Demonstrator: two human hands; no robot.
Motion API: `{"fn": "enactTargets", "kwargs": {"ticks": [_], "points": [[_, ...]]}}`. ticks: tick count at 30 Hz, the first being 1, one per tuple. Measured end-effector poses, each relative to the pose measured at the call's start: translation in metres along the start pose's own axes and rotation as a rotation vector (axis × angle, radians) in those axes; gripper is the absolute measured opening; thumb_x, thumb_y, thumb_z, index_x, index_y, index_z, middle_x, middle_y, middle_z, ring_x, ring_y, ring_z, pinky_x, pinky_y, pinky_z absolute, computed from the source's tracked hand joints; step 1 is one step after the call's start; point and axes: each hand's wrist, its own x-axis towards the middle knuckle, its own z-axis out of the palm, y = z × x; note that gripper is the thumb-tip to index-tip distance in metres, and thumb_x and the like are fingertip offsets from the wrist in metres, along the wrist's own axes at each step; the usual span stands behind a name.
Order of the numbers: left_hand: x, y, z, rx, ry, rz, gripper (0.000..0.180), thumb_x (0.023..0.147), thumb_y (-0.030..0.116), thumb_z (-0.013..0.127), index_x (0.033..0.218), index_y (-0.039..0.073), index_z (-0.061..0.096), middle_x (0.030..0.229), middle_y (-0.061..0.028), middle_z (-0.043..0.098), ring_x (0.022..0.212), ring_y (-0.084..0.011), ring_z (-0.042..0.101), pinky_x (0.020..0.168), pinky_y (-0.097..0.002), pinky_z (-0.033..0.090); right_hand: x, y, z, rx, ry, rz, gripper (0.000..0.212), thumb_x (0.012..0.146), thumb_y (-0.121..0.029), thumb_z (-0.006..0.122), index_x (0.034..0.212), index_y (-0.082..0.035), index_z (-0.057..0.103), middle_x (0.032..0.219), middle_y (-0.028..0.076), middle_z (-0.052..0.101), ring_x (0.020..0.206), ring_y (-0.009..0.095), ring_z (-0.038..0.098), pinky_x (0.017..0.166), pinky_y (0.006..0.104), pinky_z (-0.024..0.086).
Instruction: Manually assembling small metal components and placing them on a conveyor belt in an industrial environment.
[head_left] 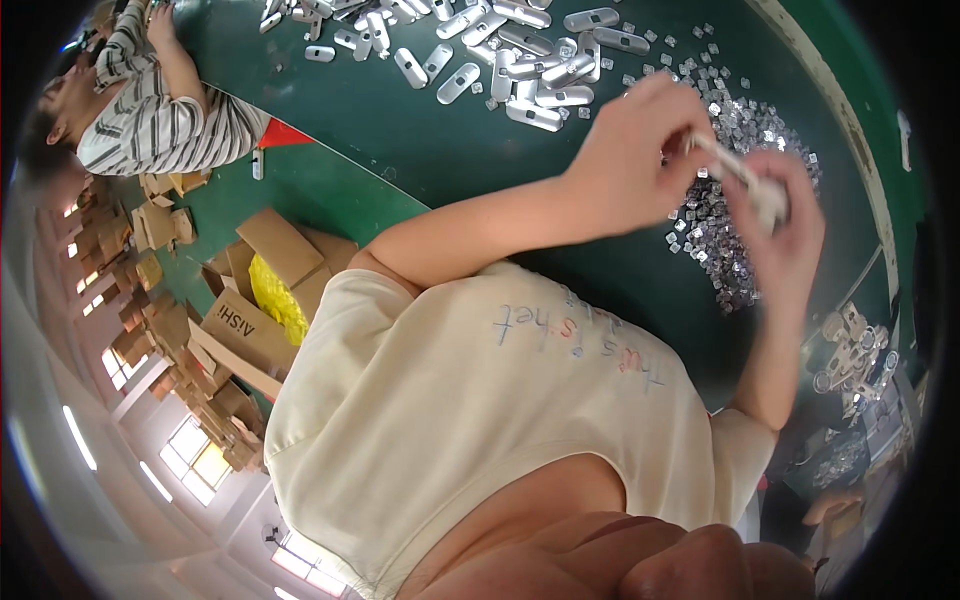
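Observation:
My left hand [640, 150] and my right hand [778, 215] are raised above a dark green table [400, 130]. A slender pale part [738, 167] stretches between them, blurred by motion. The fingers of my left hand are closed on one end of it. My right hand grips its thicker, whitish end between thumb and fingers. Below and around my hands lies a heap of small clear, cube-like pieces [740, 130]. Closest to my left hand, on the far side, are silver rounded-end housings [540, 75], many with a small dark opening.
More silver and white parts [855, 350] are piled at the right. Open cardboard boxes [250, 335], one with a yellow bag [275, 295], stand on the left. A co-worker in a striped top [170, 125] is at the far left; another person's hand [832, 503] shows at lower right.

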Motion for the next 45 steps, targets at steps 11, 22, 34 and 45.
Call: {"fn": "enactTargets", "kwargs": {"ticks": [11, 22, 34, 45], "points": [[0.051, -0.071, -0.044, 0.707, -0.086, 0.153, 0.011, 0.07, 0.004, 0.065, 0.079, 0.002, 0.059, 0.077, -0.0117, 0.056, 0.079, -0.0303, 0.054, 0.073, -0.0392, 0.043, 0.106, 0.083, -0.083, -0.747, 0.301, -0.091, 0.038, 0.08, -0.029, 0.065, 0.103, 0.001, 0.06, 0.096, 0.017, 0.06, 0.091, 0.031, 0.057, 0.084, 0.0352, 0.043], [0.053, -0.021, -0.032, 0.074, -0.183, -0.25, 0.015, 0.086, 0.012, 0.06, 0.099, 0.005, 0.061, 0.083, -0.003, 0.062, 0.069, -0.0085, 0.057, 0.061, -0.0206, 0.046, -0.009, 0.039, -0.026, -0.57, 0.15, -0.078, 0.015, 0.071, -0.005, 0.067, 0.086, -0.007, 0.067, 0.085, 0.007, 0.058, 0.079, 0.023, 0.055, 0.071, 0.034, 0.045], [0.022, 0.051, -0.014, -0.481, -0.228, -0.38, 0.027, 0.079, -0.003, 0.063, 0.105, -0.001, 0.058, 0.083, -0.0051, 0.062, 0.066, -0.0084, 0.058, 0.057, -0.02, 0.047, -0.029, 0.004, -0.039, 0.319, 0.178, 0.09, 0.017, 0.082, 0.004, 0.059, 0.097, 0.003, 0.065, 0.092, 0.009, 0.063, 0.076, 0.013, 0.06, 0.065, 0.0234, 0.048], [0.019, 0.052, -0.006, -0.4, -0.27, -0.201, 0.032, 0.075, -0.01, 0.063, 0.106, -0.006, 0.055, 0.088, -0.0106, 0.063, 0.075, -0.0144, 0.064, 0.067, -0.0227, 0.052, -0.047, -0.024, -0.041, 0.625, 0.184, 0.133, 0.025, 0.08, 0.008, 0.054, 0.106, 0.007, 0.052, 0.09, 0.016, 0.061, 0.075, 0.016, 0.057, 0.066, 0.0247, 0.046]]}}
